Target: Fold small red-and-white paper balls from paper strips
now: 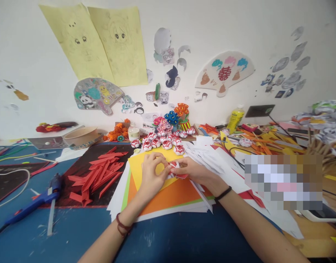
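Between my two hands is a small red and white paper flower (174, 166), above a stack of coloured paper (157, 195). My left hand (153, 171) pinches its left side with thumb and forefinger, the other fingers curled. From the right, my right hand (191, 168) grips the flower, fingers and thumb closed round it. Parts of the flower are hidden behind the fingers. Just beyond my hands, several finished-looking red and white paper flowers (157, 143) are grouped together. Folded red paper strips (102, 175) lie in a pile on a dark mat to the left.
A blue glue gun (37, 206) with a glue stick lies at the left. A round bowl (81, 137), a small glue bottle (133, 132) and a yellow bottle (235, 118) stand farther back. White paper scraps (206, 157) spread to the right. Drawings and fans hang on the wall.
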`<state>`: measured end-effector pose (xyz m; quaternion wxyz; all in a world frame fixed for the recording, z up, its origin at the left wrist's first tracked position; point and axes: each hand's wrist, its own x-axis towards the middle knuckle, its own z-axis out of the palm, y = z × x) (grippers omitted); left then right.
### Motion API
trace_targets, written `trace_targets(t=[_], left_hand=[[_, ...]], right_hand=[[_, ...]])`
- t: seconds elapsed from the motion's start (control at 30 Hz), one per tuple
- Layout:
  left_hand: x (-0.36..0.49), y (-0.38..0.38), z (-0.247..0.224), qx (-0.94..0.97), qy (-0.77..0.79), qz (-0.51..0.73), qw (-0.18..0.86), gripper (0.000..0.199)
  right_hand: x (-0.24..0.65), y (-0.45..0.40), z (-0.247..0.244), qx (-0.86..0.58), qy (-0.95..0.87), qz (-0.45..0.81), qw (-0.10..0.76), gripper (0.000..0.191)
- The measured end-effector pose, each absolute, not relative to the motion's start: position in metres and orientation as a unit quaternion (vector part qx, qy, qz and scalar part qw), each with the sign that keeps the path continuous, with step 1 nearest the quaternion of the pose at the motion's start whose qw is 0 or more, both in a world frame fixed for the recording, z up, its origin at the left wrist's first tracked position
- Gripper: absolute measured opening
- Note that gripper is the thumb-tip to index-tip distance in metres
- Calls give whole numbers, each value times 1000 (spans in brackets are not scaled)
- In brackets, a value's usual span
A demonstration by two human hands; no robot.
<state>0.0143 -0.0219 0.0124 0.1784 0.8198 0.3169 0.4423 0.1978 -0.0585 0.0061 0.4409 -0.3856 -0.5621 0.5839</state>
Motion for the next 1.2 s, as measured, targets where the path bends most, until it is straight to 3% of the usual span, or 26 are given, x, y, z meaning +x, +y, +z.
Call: trace_targets(t=[0.27, 0.5, 1.2], left_hand=[[5, -23, 30, 837, 263, 454, 153, 10], [9, -25, 16, 924, 221, 307, -49, 21], [8, -18, 7, 914, 202, 346, -60, 21]], right_hand=[[200, -54, 6, -435, -576, 462, 515, 39], [201, -50, -1, -447, -573, 452, 517, 42], [195, -46, -9, -463, -529, 476, 529, 48]])
